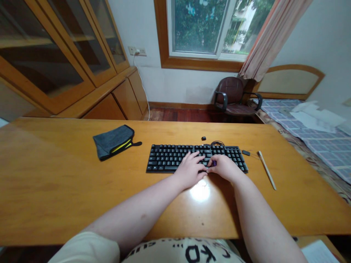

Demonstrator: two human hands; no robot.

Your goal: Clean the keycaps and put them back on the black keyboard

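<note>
One wooden desk [68, 204]: it is stretching out beneath my forearms.
Black keyboard [164, 159]: it is lying flat on the desk, under both my hands.
Grey cloth [112, 140]: it is lying folded, well to the left of the keyboard, yellow showing at its edge.
Left hand [190, 170]: I am holding it over the middle keys, fingers open and loosely spread.
Right hand [224, 166]: I am curling its fingers closed around a small purple piece [214, 163], which they are mostly hiding.
White stick [267, 170]: it is lying slantwise, right of the keyboard.
Flat dark piece [246, 153]: it is lying just beside the keyboard's right end.
Little black piece [203, 138]: it is sitting just beyond the far edge.
</note>
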